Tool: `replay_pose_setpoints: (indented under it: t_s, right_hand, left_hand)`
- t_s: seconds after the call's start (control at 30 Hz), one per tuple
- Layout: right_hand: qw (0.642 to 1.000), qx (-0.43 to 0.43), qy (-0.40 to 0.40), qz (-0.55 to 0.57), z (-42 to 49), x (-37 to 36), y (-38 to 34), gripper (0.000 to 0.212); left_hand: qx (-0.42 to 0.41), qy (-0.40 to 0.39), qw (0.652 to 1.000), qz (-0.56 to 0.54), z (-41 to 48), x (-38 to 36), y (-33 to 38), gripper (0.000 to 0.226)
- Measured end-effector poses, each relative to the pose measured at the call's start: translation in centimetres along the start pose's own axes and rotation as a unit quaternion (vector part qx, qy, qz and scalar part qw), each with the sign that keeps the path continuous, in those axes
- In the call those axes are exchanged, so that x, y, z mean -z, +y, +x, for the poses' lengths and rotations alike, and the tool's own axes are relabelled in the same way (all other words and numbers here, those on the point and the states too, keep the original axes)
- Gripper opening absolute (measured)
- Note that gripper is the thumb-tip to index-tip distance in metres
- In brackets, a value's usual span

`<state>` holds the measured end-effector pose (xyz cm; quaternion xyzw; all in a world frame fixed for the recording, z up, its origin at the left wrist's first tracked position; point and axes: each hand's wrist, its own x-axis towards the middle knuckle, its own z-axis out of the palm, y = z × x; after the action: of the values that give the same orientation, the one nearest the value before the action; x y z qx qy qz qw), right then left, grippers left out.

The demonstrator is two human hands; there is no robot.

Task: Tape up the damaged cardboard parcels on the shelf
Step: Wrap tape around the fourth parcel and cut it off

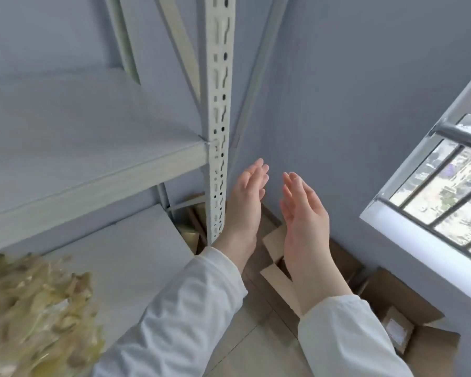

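Observation:
My left hand [246, 200] and my right hand [303, 221] are raised side by side, palms facing each other, fingers straight and apart, holding nothing. Both stick out of white sleeves, just right of the grey metal shelf's upright post [218, 118]. A blurred heap of yellowish, tape-wrapped parcels [36, 317] lies on the lower shelf board [125, 257] at the bottom left. Below my hands, open cardboard boxes [276, 257] stand on the floor against the wall. No tape roll is in view.
The upper shelf board [74, 137] is bare. More brown boxes [408, 322] sit on the floor at the lower right, one holding a small labelled parcel [396, 329]. A barred window [446, 186] with a white sill is at the right. Grey wall [351, 91] stands ahead.

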<state>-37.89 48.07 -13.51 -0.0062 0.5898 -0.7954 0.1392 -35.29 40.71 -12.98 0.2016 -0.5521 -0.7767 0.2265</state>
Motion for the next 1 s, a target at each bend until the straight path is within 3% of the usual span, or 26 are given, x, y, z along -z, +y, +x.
replay_pose_setpoints:
  t_s: [0.33,0.7,0.9,1.0]
  right_hand:
    - [0.983,0.016,-0.180,0.009,-8.4,-10.9,-2.2,0.007]
    - [0.918,-0.003,-0.394,0.034,-21.0,-27.9,0.0,0.008]
    - [0.904,-0.027,-0.427,0.016,-25.6,-38.5,3.2,0.009]
    - [0.905,-0.048,-0.423,-0.006,-26.4,-42.7,4.9,0.022]
  left_hand:
    - [-0.131,0.159,0.979,0.000,-7.6,10.6,11.1,0.033]
    - [-0.229,0.323,0.917,0.042,-16.8,28.0,20.8,0.025]
    - [-0.246,0.363,0.894,0.095,-19.3,40.0,25.5,0.020]
    - [-0.230,0.385,0.885,0.126,-18.7,45.7,27.6,0.024]
